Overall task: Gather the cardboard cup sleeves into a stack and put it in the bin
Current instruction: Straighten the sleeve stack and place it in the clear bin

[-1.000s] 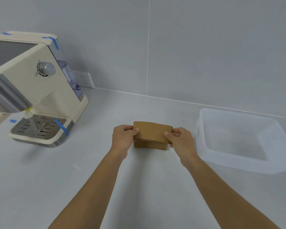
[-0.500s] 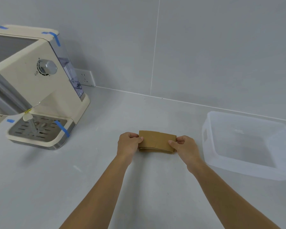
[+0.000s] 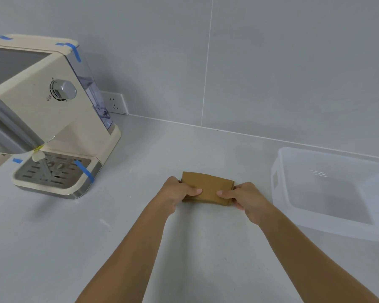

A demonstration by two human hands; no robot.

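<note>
A flat stack of brown cardboard cup sleeves (image 3: 208,186) lies on the grey counter, held at both ends. My left hand (image 3: 176,192) grips its left end with the thumb pressed on top. My right hand (image 3: 245,196) grips the right end the same way. A translucent plastic bin (image 3: 280,178) stands to the right of the stack, with nothing visible inside it. The stack's underside and the fingers beneath it are hidden.
A cream coffee machine (image 3: 53,119) with blue tape strips and a metal drip tray stands at the left. A wall socket (image 3: 116,103) sits behind it. The tiled grey wall runs along the back of the counter.
The sleeves went from tilted up in both hands to lying flat against the counter. Both thumbs have slid inward over the top of the stack.
</note>
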